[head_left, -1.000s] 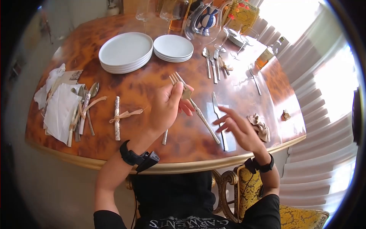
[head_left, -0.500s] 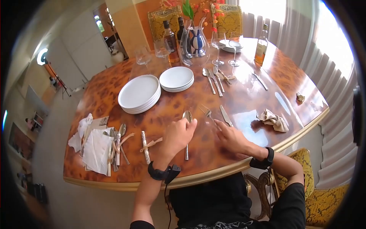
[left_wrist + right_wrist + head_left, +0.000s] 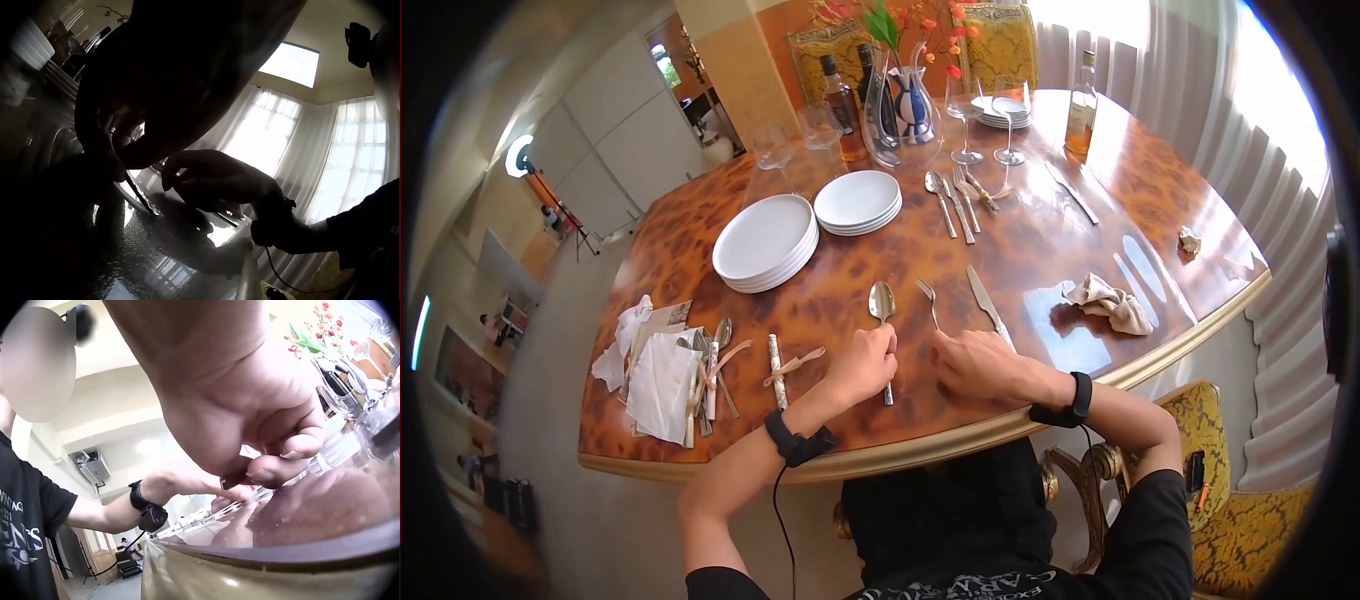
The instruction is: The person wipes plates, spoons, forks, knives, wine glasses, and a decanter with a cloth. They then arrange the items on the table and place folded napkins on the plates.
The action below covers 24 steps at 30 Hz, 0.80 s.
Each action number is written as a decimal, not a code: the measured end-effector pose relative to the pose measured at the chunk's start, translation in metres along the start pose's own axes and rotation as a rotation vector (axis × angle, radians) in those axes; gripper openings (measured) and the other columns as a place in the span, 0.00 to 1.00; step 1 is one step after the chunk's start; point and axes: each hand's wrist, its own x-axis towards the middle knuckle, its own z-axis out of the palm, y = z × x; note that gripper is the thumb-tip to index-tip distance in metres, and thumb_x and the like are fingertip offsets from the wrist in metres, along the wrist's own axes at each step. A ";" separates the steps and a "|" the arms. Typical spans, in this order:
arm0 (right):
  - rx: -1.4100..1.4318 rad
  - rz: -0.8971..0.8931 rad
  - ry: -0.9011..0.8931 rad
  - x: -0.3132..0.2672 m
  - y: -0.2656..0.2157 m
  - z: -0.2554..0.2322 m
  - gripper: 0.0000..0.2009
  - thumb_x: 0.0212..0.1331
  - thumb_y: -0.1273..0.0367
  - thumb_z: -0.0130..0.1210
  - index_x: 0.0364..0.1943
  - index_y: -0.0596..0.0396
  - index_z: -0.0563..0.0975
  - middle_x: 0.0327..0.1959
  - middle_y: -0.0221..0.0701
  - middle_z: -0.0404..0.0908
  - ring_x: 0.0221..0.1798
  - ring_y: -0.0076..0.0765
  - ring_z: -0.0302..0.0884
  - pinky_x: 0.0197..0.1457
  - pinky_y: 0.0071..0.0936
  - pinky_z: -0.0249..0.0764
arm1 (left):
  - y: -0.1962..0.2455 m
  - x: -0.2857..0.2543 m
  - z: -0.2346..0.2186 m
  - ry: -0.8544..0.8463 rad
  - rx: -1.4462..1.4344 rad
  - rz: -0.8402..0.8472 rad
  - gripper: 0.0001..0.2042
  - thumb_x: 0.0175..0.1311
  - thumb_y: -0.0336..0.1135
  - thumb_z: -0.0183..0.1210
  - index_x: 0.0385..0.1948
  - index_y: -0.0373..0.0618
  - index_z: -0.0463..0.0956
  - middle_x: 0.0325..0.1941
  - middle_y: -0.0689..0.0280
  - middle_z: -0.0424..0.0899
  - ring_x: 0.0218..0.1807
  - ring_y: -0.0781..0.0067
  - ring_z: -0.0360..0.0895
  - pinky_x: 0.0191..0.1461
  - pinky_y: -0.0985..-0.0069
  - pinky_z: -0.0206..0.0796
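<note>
In the head view my left hand point(image 3: 862, 368) pinches the handle of a spoon point(image 3: 882, 300) near the table's front edge, its bowl pointing away from me. The left wrist view is dark, with fingertips around the thin handle low over the glossy top. To the right, my right hand point(image 3: 980, 365) holds a fork point(image 3: 927, 291) by its handle, low at the table, with the tines pointing away. Most of the fork's handle is hidden under that hand. Just beyond the right hand lies a table knife point(image 3: 985, 300), its lower end covered by the hand.
Left on the table point(image 3: 670, 260) are a ribbon-tied roll point(image 3: 776, 370) and napkins point(image 3: 662, 385) with cutlery. Plate stacks point(image 3: 765, 240), glasses and a decanter point(image 3: 900, 120) stand farther back. A crumpled cloth point(image 3: 1112, 305) lies right. More cutlery point(image 3: 956, 205) lies beyond.
The fork has passed from my left hand to my right, then come down left of the knife. My left hand has moved to the spoon and taken its handle. The head view has shifted.
</note>
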 end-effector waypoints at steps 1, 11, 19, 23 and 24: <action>-0.012 -0.018 -0.003 0.003 0.000 0.002 0.10 0.60 0.66 0.47 0.35 0.62 0.70 0.22 0.51 0.79 0.28 0.61 0.78 0.32 0.54 0.72 | 0.001 0.001 0.000 0.011 -0.138 0.022 0.07 0.54 0.29 0.58 0.31 0.35 0.75 0.25 0.48 0.81 0.31 0.45 0.81 0.34 0.56 0.71; 0.219 0.006 0.047 0.011 -0.005 0.008 0.13 0.61 0.63 0.49 0.40 0.60 0.70 0.25 0.47 0.81 0.33 0.60 0.79 0.38 0.52 0.74 | 0.019 0.008 0.005 0.014 -0.318 0.003 0.03 0.56 0.23 0.57 0.28 0.32 0.74 0.19 0.60 0.80 0.17 0.72 0.80 0.20 0.76 0.70; -0.066 0.153 0.187 -0.013 0.012 -0.021 0.13 0.61 0.61 0.51 0.40 0.56 0.73 0.22 0.47 0.80 0.28 0.61 0.78 0.32 0.53 0.73 | 0.020 0.004 -0.021 -0.144 -0.462 -0.177 0.07 0.62 0.30 0.57 0.34 0.36 0.71 0.18 0.62 0.79 0.15 0.75 0.76 0.17 0.79 0.66; -0.246 0.340 0.055 -0.026 0.035 -0.045 0.15 0.58 0.61 0.55 0.30 0.63 0.76 0.21 0.50 0.79 0.27 0.61 0.79 0.32 0.51 0.74 | -0.005 0.009 -0.044 -0.032 -0.831 -0.234 0.10 0.69 0.38 0.55 0.38 0.41 0.70 0.19 0.64 0.79 0.13 0.79 0.71 0.16 0.82 0.62; -0.227 0.346 0.081 -0.030 0.042 -0.037 0.16 0.57 0.61 0.56 0.29 0.64 0.76 0.22 0.51 0.79 0.28 0.61 0.79 0.32 0.51 0.75 | -0.014 0.012 -0.050 0.026 -0.949 -0.232 0.09 0.69 0.38 0.54 0.38 0.42 0.70 0.20 0.64 0.79 0.13 0.80 0.71 0.16 0.82 0.62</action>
